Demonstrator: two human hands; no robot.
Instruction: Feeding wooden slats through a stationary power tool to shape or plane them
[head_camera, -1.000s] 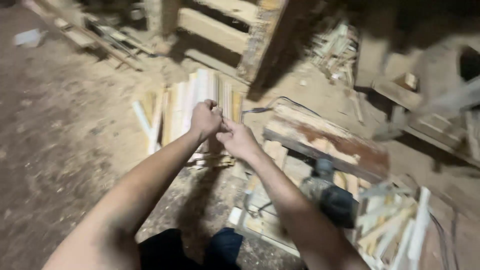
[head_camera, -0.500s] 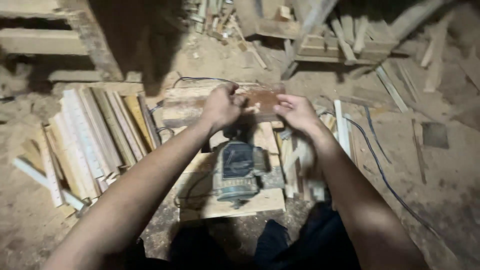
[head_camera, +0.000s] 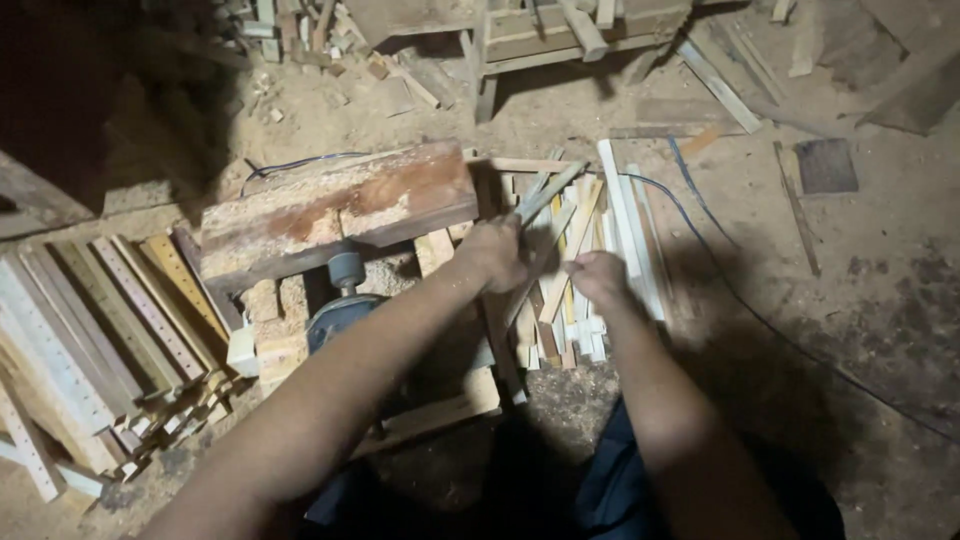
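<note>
Looking down at my two hands over a heap of thin wooden slats (head_camera: 590, 235) on the sawdust floor (head_camera: 860, 300), just right of the big reddish block (head_camera: 340, 205). My left hand (head_camera: 495, 255) has its fingers clamped on one long slat (head_camera: 545, 195) that angles up and to the far right. My right hand (head_camera: 597, 277) sits on the near end of the heap, fingers curled on the sticks, but I can't tell whether it's really gripping any. These strips look light and stiff, probably splintery and easy to snap, so I'd hold near the middle. There's a motor-like tool (head_camera: 340, 310) under the block and another stack of slats (head_camera: 90, 330) on the left.
</note>
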